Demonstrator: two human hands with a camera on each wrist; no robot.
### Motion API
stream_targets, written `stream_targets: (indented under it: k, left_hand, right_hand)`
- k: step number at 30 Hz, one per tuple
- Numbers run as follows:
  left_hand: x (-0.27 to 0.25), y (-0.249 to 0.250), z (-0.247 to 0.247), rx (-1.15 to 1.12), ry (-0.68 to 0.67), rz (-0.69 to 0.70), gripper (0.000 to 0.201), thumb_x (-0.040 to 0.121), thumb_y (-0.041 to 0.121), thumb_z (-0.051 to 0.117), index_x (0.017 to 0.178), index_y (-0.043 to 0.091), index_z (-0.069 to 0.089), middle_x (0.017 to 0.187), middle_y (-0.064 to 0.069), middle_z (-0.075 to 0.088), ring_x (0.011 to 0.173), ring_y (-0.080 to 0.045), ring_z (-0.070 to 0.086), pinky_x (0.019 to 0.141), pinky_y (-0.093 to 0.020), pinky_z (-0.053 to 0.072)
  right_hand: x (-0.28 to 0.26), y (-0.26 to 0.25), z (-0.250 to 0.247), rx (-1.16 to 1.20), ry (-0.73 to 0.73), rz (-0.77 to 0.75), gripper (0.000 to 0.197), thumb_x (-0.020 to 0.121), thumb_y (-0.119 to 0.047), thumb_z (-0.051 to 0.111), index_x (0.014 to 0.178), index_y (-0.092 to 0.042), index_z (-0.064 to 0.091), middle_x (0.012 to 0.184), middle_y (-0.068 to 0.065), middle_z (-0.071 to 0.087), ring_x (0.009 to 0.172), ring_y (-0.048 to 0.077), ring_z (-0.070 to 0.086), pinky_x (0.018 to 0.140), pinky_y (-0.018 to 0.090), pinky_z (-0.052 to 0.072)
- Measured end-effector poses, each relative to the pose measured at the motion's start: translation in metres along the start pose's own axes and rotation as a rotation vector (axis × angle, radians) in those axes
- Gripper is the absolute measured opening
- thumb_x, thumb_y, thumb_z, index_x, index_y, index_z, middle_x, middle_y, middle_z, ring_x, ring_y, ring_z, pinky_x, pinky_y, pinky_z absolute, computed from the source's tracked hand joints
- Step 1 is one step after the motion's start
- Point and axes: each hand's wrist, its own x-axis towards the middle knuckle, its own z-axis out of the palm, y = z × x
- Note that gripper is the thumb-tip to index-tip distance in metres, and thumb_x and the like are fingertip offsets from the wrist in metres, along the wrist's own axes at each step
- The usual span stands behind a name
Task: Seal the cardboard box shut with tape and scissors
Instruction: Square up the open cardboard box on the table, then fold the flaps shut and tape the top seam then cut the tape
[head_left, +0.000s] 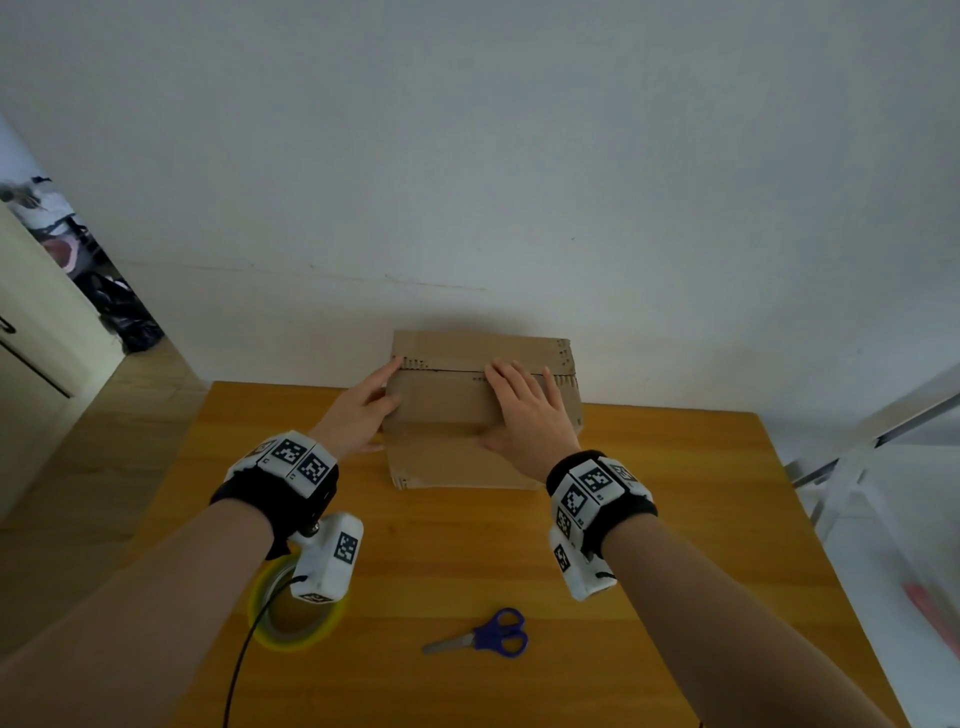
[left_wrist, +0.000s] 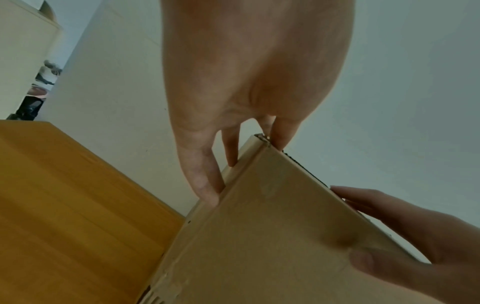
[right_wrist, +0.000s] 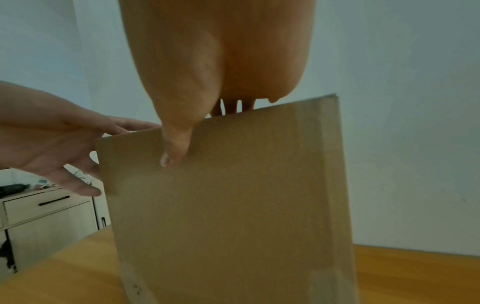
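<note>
Because the left wrist camera unit overlaps it, the yellow tape roll (head_left: 291, 621) is only partly visible at the near left of the wooden table (head_left: 675, 519). Whatever the cardboard box (head_left: 447, 410) contains cannot be seen, as both top flaps are folded down and meet at a centre seam. It stands at the table's far edge, by the wall. The left hand (head_left: 358, 413) lies flat against its left side, fingers straight. The right hand (head_left: 524, 410) presses the top, fingers extended, thumb on the front face. Blue-handled scissors (head_left: 480, 636) lie closed near the front edge.
</note>
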Motion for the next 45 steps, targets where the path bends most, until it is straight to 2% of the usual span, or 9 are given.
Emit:
stream_targets:
  k: [10, 17, 21, 26, 33, 38, 41, 43, 45]
  left_hand:
    - [-0.001, -0.007, 0.000, 0.055, 0.001, 0.061, 0.050, 0.098, 0.020, 0.041, 0.142, 0.041, 0.028, 0.142, -0.003, 0.042, 0.119, -0.025, 0.049, 0.089, -0.041, 0.048]
    - [-0.022, -0.041, -0.011, 0.223, 0.130, 0.121, 0.044, 0.097, 0.035, 0.039, 0.140, 0.025, 0.036, 0.138, -0.003, 0.047, 0.114, -0.022, 0.054, 0.090, -0.034, 0.049]
    - [-0.039, -0.071, -0.015, 0.503, 0.060, 0.079, 0.031, 0.097, 0.018, 0.042, 0.126, 0.017, 0.051, 0.118, 0.003, 0.057, 0.104, -0.016, 0.056, 0.079, -0.022, 0.046]
    - [-0.051, -0.125, -0.015, 0.709, -0.055, -0.006, 0.020, 0.090, 0.030, 0.056, 0.102, 0.015, 0.063, 0.100, 0.003, 0.062, 0.092, -0.012, 0.057, 0.076, -0.021, 0.043]
    - [-0.058, -0.186, -0.006, 0.824, -0.145, -0.095, 0.028, 0.077, 0.041, 0.070, 0.072, 0.025, 0.048, 0.075, 0.007, 0.055, 0.070, -0.012, 0.055, 0.063, -0.023, 0.045]
    - [-0.063, -0.200, -0.002, 0.929, -0.196, -0.107, 0.041, 0.074, 0.038, 0.074, 0.081, 0.020, 0.038, 0.072, 0.002, 0.049, 0.060, -0.014, 0.047, 0.056, -0.025, 0.040]
    - [-0.067, -0.204, -0.001, 0.944, -0.178, -0.105, 0.047, 0.078, 0.030, 0.072, 0.106, 0.017, 0.037, 0.073, 0.003, 0.045, 0.056, -0.012, 0.047, 0.053, -0.027, 0.043]
    - [-0.069, -0.205, -0.002, 0.985, -0.180, -0.118, 0.056, 0.083, 0.027, 0.068, 0.125, 0.015, 0.033, 0.081, 0.000, 0.054, 0.061, -0.014, 0.054, 0.053, -0.027, 0.048]
    - [-0.070, -0.208, -0.003, 1.040, -0.182, -0.114, 0.044, 0.087, 0.025, 0.062, 0.123, 0.012, 0.042, 0.092, -0.003, 0.060, 0.071, -0.016, 0.059, 0.060, -0.026, 0.051]
  right_hand:
    - [-0.006, 0.000, 0.005, 0.026, -0.011, -0.008, 0.082, 0.092, -0.052, 0.046, 0.152, -0.014, 0.004, 0.160, -0.001, 0.001, 0.147, 0.015, -0.001, 0.119, 0.037, -0.005]
    - [-0.006, -0.002, 0.008, 0.008, -0.029, 0.007, 0.077, 0.095, -0.049, 0.043, 0.152, -0.017, 0.001, 0.161, 0.000, -0.002, 0.147, 0.015, -0.003, 0.120, 0.037, -0.003]
    - [-0.007, -0.009, 0.009, 0.027, -0.014, 0.024, 0.074, 0.096, -0.050, 0.040, 0.152, -0.016, 0.006, 0.161, 0.000, 0.001, 0.147, 0.016, -0.001, 0.120, 0.037, 0.000]
    - [-0.008, -0.019, 0.014, 0.003, -0.002, 0.057, 0.073, 0.096, -0.052, 0.037, 0.152, -0.015, 0.008, 0.160, 0.001, 0.004, 0.147, 0.018, 0.002, 0.120, 0.039, 0.001]
    - [-0.012, -0.028, 0.020, -0.018, 0.002, 0.087, 0.073, 0.096, -0.052, 0.035, 0.152, -0.015, 0.007, 0.161, 0.002, 0.004, 0.147, 0.020, 0.002, 0.120, 0.040, 0.001]
    - [-0.010, -0.029, 0.019, -0.045, -0.002, 0.093, 0.073, 0.096, -0.053, 0.034, 0.152, -0.015, 0.006, 0.161, 0.002, 0.003, 0.147, 0.019, 0.002, 0.120, 0.039, 0.000]
    - [-0.010, -0.029, 0.018, -0.053, -0.016, 0.095, 0.074, 0.096, -0.053, 0.034, 0.152, -0.015, 0.006, 0.160, 0.002, 0.003, 0.147, 0.019, 0.002, 0.119, 0.038, 0.000]
    - [-0.010, -0.029, 0.018, -0.056, -0.021, 0.093, 0.074, 0.096, -0.053, 0.035, 0.152, -0.014, 0.006, 0.160, 0.002, 0.003, 0.147, 0.019, 0.002, 0.119, 0.038, 0.000]
    - [-0.010, -0.030, 0.018, -0.054, -0.027, 0.093, 0.074, 0.096, -0.053, 0.035, 0.152, -0.014, 0.006, 0.161, 0.002, 0.002, 0.147, 0.019, 0.002, 0.119, 0.038, 0.000]
